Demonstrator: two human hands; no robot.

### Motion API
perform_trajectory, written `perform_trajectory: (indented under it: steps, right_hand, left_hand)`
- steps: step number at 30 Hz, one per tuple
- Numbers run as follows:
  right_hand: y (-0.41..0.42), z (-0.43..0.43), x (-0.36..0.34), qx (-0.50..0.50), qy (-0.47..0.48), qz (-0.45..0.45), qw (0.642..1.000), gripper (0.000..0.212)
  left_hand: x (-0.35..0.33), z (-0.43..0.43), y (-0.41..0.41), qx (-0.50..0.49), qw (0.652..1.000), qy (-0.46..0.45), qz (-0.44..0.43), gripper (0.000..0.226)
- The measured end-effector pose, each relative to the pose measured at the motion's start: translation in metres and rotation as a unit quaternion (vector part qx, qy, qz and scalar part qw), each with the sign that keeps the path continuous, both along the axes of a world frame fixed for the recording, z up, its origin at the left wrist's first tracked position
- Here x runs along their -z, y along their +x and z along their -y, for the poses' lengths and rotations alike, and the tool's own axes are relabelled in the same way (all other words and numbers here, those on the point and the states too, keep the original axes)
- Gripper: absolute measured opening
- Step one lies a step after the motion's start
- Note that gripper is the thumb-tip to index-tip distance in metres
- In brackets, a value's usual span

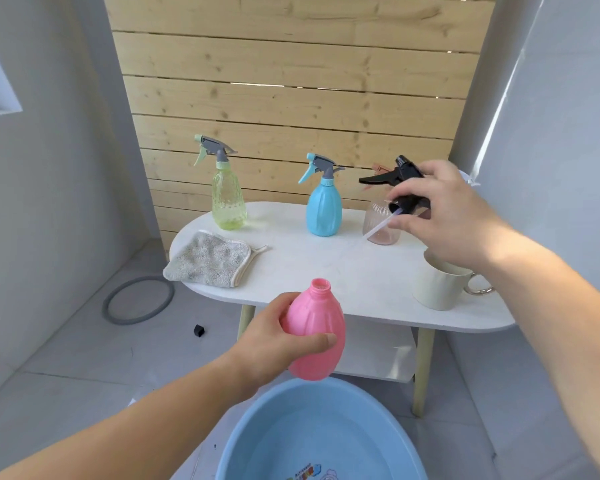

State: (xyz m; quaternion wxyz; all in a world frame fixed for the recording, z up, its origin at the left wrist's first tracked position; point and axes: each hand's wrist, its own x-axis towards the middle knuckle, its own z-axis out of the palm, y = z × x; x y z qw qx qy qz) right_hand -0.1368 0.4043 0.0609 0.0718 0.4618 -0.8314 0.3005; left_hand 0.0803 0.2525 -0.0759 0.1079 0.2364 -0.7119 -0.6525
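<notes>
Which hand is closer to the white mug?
Right. The right hand, holding the black spray head, hovers just above the white mug; the left hand grips the pink bottle farther left.

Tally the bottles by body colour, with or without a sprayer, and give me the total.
Green bottle: 1
Blue bottle: 1
Pink bottle: 1, gripped by the left hand
Clear rosy bottle: 1
Total: 4

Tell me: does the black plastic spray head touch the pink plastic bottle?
Apart. Head view: right hand holds the black plastic spray head, left hand grips the pink plastic bottle, white tabletop showing between them.
</notes>
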Motion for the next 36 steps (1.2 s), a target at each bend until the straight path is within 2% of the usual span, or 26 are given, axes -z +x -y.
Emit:
perform_trajectory:
  steps: [5,17,23,30,36]
  right_hand:
    - [0.002,-0.006,0.003,-0.006,-0.005,-0.032,0.999,0.032]
    - [0.017,-0.008,-0.009,-0.011,-0.018,-0.082,0.996,0.028]
    - [0.033,0.017,0.006,-0.087,0.014,-0.103,0.991,0.035]
    - [0.033,0.042,0.018,-0.161,-0.020,-0.042,0.986,0.040]
    - [0.014,0.061,0.028,-0.157,-0.117,0.088,0.977,0.030]
  left_hand:
    - [-0.002,-0.001,0.000,0.000,1.000,-0.009,-0.008,0.068]
    - [0.002,-0.003,-0.007,-0.006,1.000,-0.020,-0.003,0.065]
    - [0.002,-0.003,-0.017,-0.011,0.999,-0.031,-0.011,0.066]
    - [-0.020,0.004,-0.051,-0.031,0.996,-0.057,-0.054,0.061]
    - [-0.028,0.023,-0.085,-0.054,0.993,-0.086,-0.067,0.069]
